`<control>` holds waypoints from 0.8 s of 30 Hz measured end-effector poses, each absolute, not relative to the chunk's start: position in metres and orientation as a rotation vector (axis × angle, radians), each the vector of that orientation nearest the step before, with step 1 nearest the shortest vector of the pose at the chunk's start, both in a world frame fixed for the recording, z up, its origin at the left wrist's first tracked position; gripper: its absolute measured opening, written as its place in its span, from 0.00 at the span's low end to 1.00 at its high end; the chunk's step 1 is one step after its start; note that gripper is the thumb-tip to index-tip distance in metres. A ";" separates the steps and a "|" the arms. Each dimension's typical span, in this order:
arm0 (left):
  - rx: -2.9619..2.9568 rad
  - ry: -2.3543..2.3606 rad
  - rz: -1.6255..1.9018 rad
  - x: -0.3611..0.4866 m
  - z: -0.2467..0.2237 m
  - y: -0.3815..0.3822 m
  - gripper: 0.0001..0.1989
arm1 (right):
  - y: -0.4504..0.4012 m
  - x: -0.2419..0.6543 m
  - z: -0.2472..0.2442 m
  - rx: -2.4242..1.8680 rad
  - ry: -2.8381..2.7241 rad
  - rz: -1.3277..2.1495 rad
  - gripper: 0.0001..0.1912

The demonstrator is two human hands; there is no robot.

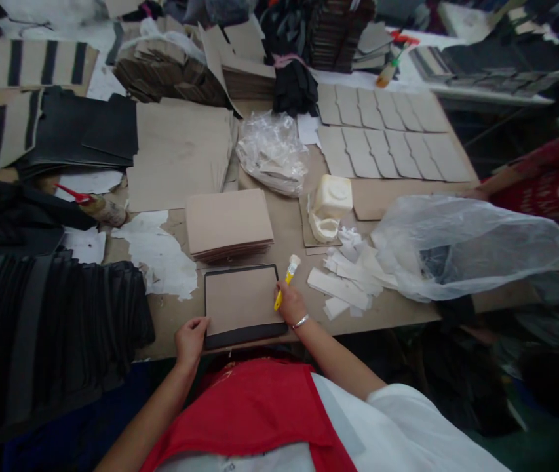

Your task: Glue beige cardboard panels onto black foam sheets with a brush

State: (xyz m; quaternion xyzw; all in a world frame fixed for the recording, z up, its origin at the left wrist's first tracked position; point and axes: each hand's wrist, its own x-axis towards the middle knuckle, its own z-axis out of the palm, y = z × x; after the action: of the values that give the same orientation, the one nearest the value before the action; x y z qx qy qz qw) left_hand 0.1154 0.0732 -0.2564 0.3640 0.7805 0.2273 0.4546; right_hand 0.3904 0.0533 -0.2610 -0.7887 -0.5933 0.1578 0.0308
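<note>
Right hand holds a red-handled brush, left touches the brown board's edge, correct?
The brush handle is yellow, not red, as the head view shows. The right hand holds it, and the left hand touches the brown board at its edge.

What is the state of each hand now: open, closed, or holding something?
Left hand: closed, at the left edge of the cardboard; whether it grips cannot be told.
Right hand: closed, holding the yellow brush.
</note>
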 end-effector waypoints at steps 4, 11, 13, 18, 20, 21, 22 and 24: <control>0.916 1.964 0.526 0.114 -0.259 0.073 0.20 | 0.055 0.388 -0.258 -2.480 -1.817 0.507 0.15; 0.954 1.923 0.552 0.114 -0.262 0.073 0.19 | 0.061 0.387 -0.248 -2.505 -1.932 0.527 0.14; 0.990 1.925 0.553 0.115 -0.258 0.074 0.17 | 0.062 0.388 -0.246 -2.489 -1.982 0.524 0.14; 1.036 1.935 0.552 0.117 -0.257 0.076 0.12 | 0.065 0.388 -0.246 -2.504 -2.023 0.495 0.14; 1.045 1.943 0.547 0.115 -0.260 0.076 0.11 | 0.066 0.389 -0.247 -2.490 -2.046 0.486 0.13; 1.052 1.946 0.542 0.115 -0.261 0.076 0.11 | 0.066 0.389 -0.247 -2.478 -2.060 0.479 0.13; 1.062 1.947 0.533 0.114 -0.262 0.076 0.11 | 0.066 0.389 -0.247 -2.468 -2.073 0.469 0.13; 1.093 1.940 0.506 0.112 -0.262 0.076 0.09 | 0.067 0.389 -0.245 -2.462 -2.087 0.444 0.13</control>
State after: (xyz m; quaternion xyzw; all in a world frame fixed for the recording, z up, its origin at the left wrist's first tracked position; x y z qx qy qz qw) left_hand 0.1123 0.0764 -0.2623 0.4353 0.7725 0.2015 0.4161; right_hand 0.3887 0.0668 -0.2455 -0.7544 -0.6395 0.1360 -0.0579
